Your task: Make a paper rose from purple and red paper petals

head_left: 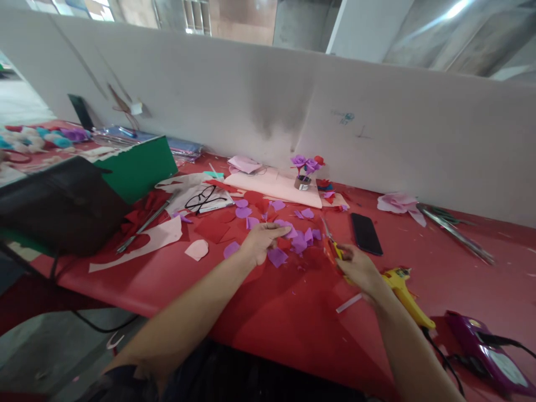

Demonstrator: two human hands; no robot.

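Observation:
Between the thumb and fingers of my left hand point(262, 241) is a small purple petal cutout point(286, 228); whether it is paper or felt I cannot tell. My right hand point(358, 264) grips a pair of scissors point(333, 248) with orange and yellow handles, the blades pointing away from me and apart from the cutout. Loose purple cutouts point(277, 257) and red pieces point(211, 228) lie around my left hand on the red table point(288, 329). A clear glue stick point(349, 303) lies just below my right hand.
A yellow glue gun point(404, 296), a black phone point(366, 233) and a purple device with cables point(488, 352) are at the right. Eyeglasses point(205, 199) and a dark bag point(62, 204) are left. Purple and red flowers point(307, 163) in a small pot stand before the white partition point(201, 100).

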